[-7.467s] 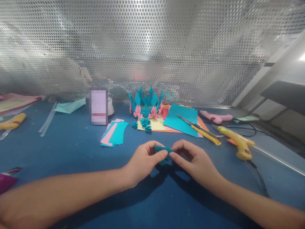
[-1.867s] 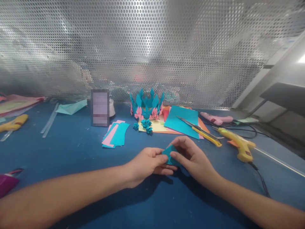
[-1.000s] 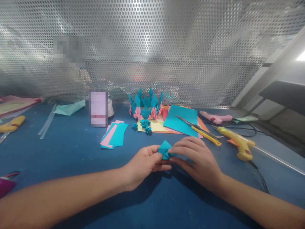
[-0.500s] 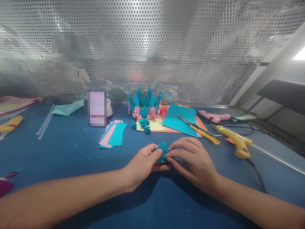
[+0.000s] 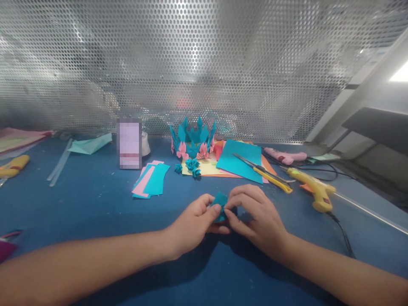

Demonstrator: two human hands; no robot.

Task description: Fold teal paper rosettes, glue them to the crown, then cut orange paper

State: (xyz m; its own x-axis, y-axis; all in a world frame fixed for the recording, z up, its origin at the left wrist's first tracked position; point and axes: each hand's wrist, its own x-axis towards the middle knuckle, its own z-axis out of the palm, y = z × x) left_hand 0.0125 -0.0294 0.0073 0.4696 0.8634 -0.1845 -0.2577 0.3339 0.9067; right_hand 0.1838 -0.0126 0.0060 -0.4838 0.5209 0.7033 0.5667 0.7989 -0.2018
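Observation:
A small folded piece of teal paper (image 5: 219, 199) sits between my two hands above the front middle of the table. My left hand (image 5: 196, 219) grips it from the left, thumb on top and fingers underneath. From the right, my right hand (image 5: 259, 214) pinches the paper's edge with thumb and index finger, its other fingers curled above. The fingers partly cover the folds. Beyond the hands are several small teal paper flowers (image 5: 192, 165) and a teal paper crown (image 5: 193, 142) with pink paper flowers around its base.
Teal and pink paper strips (image 5: 157, 180) lie left of the flowers. Teal sheets (image 5: 240, 160) carry a yellow-handled cutting tool (image 5: 274, 180). A yellow glue gun (image 5: 318, 193) and a pink one (image 5: 287, 156) rest at right. A blurred upright panel (image 5: 129, 144) stands before perforated metal (image 5: 194, 55).
The teal paper has shifted slightly right in my left hand's grip. My right fingers have closed into a tighter pinch at its edge, with the lower fingers drawn in.

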